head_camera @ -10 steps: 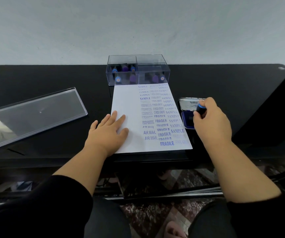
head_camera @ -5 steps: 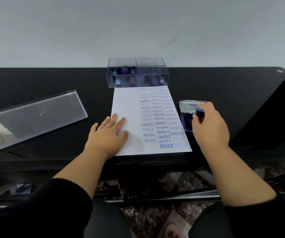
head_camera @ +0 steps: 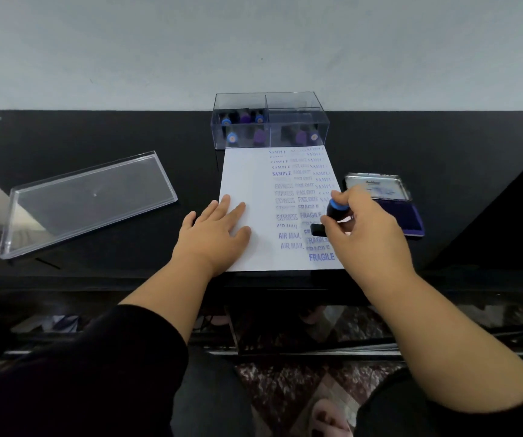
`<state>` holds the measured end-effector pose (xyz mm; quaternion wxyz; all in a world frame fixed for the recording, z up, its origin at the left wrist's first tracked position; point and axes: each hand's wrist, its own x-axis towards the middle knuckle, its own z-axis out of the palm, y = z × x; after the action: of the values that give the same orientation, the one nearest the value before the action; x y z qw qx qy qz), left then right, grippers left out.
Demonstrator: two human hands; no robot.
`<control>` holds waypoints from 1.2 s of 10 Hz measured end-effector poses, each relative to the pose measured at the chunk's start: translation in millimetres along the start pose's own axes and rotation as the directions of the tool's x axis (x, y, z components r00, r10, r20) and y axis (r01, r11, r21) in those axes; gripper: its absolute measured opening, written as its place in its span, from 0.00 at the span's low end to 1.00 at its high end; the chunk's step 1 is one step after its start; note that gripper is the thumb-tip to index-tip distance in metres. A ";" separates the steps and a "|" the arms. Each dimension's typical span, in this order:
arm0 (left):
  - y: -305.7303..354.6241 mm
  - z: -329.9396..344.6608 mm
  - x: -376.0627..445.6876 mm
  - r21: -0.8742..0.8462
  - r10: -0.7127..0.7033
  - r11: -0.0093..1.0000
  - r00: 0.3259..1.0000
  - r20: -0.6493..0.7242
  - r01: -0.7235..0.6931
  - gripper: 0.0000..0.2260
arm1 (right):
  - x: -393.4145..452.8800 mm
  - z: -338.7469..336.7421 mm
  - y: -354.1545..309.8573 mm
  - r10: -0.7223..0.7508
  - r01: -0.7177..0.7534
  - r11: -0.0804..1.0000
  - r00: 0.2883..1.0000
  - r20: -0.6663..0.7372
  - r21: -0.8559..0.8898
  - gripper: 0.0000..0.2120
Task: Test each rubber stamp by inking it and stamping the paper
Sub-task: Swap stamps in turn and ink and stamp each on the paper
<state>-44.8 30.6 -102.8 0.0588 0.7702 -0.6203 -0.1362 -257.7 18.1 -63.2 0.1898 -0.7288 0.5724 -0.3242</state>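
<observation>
Carried from the ink pad (head_camera: 389,209) at 3 o'clock, the stamp (head_camera: 332,216), clamped in right hand (head_camera: 370,234) fingers, now hovers over the paper (head_camera: 247,184); press squarely while the flat, spread left hand (head_camera: 212,234) steadies it.

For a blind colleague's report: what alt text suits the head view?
A right hand holds a black, blue-capped rubber stamp over a white sheet of stamped words, which a flat left hand steadies; an open blue ink pad lies alongside.

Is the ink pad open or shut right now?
Open. The ink pad's silver lid is folded back toward the wall, leaving the blue inked surface exposed.
</observation>
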 end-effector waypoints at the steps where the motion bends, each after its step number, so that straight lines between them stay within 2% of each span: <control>1: 0.2 -0.4 -0.3 0.004 0.004 1.000 1.000 0.004 -0.004 0.23 | -6.6 5.7 -6.2 -0.044 0.044 0.999 0.997 0.055 0.003 0.10; 7: -2.1 -0.3 1.1 0.020 0.014 1.000 1.000 0.008 -0.014 0.23 | -20.3 23.3 -14.8 -0.095 0.110 0.992 0.974 0.205 -0.061 0.08; 12: -1.1 0.3 -0.2 0.013 0.013 1.000 1.000 0.009 -0.013 0.23 | -22.2 24.9 -17.6 -0.123 0.156 0.976 0.972 0.199 -0.155 0.10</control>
<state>-44.0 31.0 -103.4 0.0517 0.7660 -0.6264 -0.1351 -231.0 41.8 -75.4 0.1571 -0.8082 0.5246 -0.2166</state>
